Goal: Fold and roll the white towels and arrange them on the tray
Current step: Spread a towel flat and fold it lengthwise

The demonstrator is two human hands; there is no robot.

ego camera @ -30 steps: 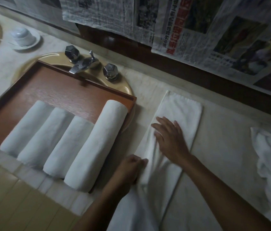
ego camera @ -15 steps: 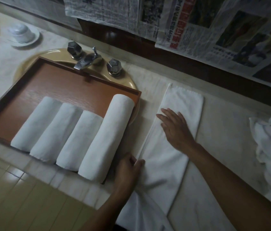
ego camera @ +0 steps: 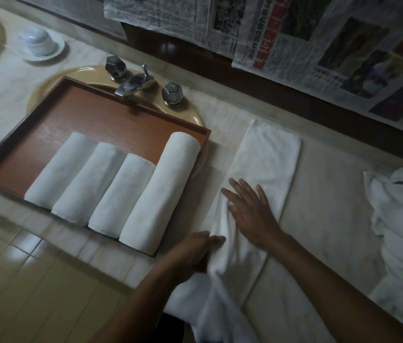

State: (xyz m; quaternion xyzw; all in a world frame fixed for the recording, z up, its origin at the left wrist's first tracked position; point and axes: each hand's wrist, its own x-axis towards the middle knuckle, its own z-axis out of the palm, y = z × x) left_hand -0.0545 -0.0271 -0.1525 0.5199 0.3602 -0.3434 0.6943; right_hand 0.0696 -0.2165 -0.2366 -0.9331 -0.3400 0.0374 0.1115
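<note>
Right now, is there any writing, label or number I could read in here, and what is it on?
Newspaper sheets over the wall: columns of small print, too small and blurred to read.
Red headline on one sheet: large characters, too blurred to quote.
Rolled towels, folded towel, tray, faucet, cup: no writing visible.

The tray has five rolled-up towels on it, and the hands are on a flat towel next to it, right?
Not quite. The head view shows four rolled towels on the tray, not five. The left hand and right hand are on the flat towel beside it.
</note>
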